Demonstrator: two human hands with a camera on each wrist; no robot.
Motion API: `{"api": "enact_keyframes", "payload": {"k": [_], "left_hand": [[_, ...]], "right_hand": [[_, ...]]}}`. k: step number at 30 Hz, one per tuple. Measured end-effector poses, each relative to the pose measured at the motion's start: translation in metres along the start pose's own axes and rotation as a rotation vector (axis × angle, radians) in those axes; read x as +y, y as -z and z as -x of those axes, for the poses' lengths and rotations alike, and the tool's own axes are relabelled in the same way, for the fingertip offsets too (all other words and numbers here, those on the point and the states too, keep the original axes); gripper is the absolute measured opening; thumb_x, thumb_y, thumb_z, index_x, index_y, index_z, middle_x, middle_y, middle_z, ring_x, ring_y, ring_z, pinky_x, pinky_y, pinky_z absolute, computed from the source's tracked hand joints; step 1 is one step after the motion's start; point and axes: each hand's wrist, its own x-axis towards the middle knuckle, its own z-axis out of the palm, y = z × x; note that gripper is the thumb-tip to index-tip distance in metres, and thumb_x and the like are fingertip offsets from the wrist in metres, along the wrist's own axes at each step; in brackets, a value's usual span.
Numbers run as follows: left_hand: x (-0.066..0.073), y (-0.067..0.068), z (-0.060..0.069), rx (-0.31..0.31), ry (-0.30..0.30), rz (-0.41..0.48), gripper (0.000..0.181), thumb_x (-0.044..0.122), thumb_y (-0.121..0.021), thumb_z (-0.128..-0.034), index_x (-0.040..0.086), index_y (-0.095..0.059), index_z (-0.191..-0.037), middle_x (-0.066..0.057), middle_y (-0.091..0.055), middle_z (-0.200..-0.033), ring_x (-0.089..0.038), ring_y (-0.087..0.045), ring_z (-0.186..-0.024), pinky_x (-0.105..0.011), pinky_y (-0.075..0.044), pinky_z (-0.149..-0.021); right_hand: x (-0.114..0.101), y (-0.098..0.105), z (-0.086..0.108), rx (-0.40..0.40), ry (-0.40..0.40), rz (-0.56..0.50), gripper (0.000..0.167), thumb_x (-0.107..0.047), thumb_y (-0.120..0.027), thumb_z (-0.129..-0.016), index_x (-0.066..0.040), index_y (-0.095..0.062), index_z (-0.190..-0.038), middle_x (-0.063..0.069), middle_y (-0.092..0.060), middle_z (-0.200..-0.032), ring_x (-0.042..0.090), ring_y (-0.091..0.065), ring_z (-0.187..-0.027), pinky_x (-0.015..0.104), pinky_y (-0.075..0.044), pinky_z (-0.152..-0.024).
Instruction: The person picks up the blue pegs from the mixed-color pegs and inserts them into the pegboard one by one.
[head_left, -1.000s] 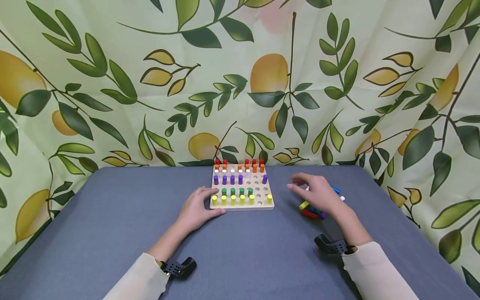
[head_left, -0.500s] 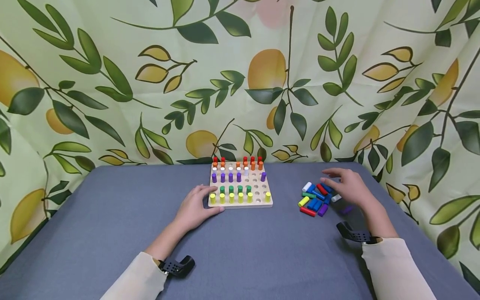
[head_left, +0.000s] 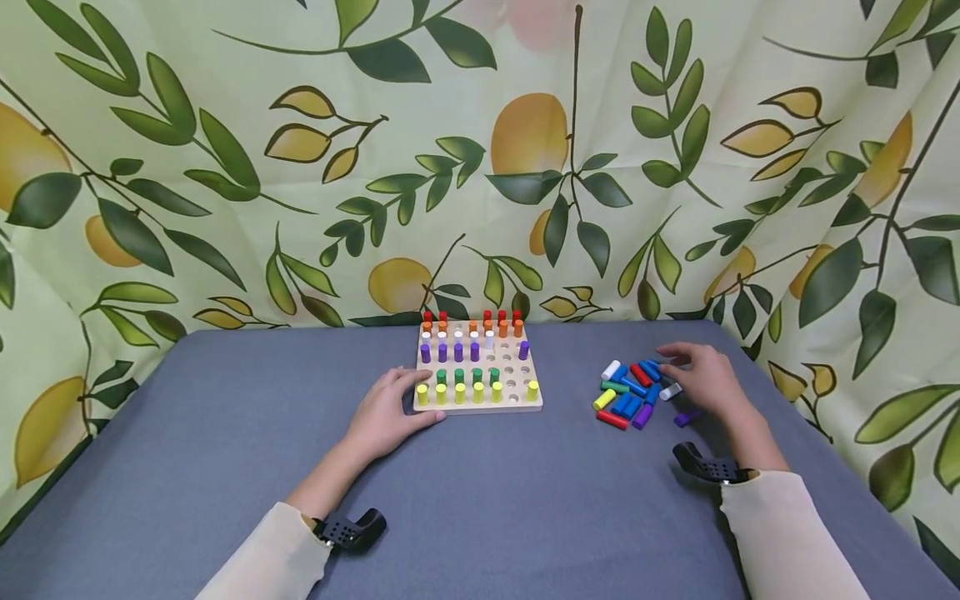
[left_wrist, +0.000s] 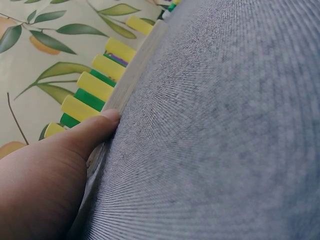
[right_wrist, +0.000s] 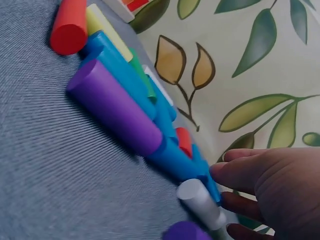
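A pale wooden pegboard stands in the middle of the table, with rows of red, orange, white, purple, green and yellow pegs upright in its holes. My left hand holds its near left corner, with the thumb along the front edge. To the right lies a loose pile of pegs, among them a purple peg, a yellow peg and several blue ones. My right hand is at the pile's right side, fingers loosely bent by a blue peg and a white peg. It holds nothing I can see.
Grey cloth covers the table. A curtain with leaves and fruit hangs behind it. Another purple peg lies apart from the pile, near the right wrist.
My right hand has moved right from above the pile to its right side, uncovering the loose pegs, then come slightly lower. The left hand has stayed on the pegboard.
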Motion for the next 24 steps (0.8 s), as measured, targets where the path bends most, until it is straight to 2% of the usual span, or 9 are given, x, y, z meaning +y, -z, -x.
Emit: {"api": "enact_keyframes", "payload": {"k": [7, 12, 17, 24], "left_hand": [[0.001, 0.002, 0.001, 0.005, 0.002, -0.009, 0.07, 0.049, -0.08, -0.083, 0.02, -0.059, -0.143, -0.016, -0.053, -0.146, -0.038, -0.047, -0.14, -0.062, -0.041, -0.112], [0.001, 0.001, 0.001, 0.005, 0.009, -0.008, 0.07, 0.049, -0.08, -0.0829, 0.02, -0.058, -0.143, -0.017, -0.052, -0.148, -0.039, -0.046, -0.141, -0.063, -0.04, -0.112], [0.002, 0.001, 0.002, 0.002, 0.011, -0.012, 0.07, 0.051, -0.08, -0.083, 0.021, -0.058, -0.143, -0.016, -0.052, -0.148, -0.038, -0.046, -0.142, -0.062, -0.041, -0.112], [0.004, 0.002, 0.003, 0.002, 0.012, -0.008, 0.07, 0.05, -0.08, -0.0828, 0.021, -0.059, -0.143, -0.017, -0.05, -0.15, -0.038, -0.044, -0.144, -0.063, -0.039, -0.114]], "right_hand": [[0.008, -0.012, -0.002, 0.033, -0.012, -0.027, 0.031, -0.012, -0.058, -0.101, 0.006, -0.065, -0.126, 0.032, -0.067, -0.122, 0.047, -0.062, -0.11, 0.061, -0.052, -0.091], [0.013, -0.021, -0.003, 0.076, -0.006, -0.006, 0.031, -0.01, -0.059, -0.099, 0.006, -0.065, -0.125, 0.032, -0.068, -0.118, 0.045, -0.064, -0.104, 0.06, -0.052, -0.088], [0.016, -0.027, -0.003, 0.12, 0.001, 0.002, 0.038, -0.008, -0.06, -0.098, 0.007, -0.059, -0.133, 0.033, -0.067, -0.116, 0.045, -0.065, -0.1, 0.06, -0.053, -0.085], [0.012, -0.03, -0.004, 0.149, 0.008, -0.003, 0.042, -0.005, -0.052, -0.1, 0.005, -0.052, -0.14, 0.036, -0.063, -0.117, 0.046, -0.061, -0.1, 0.061, -0.05, -0.082]]}}
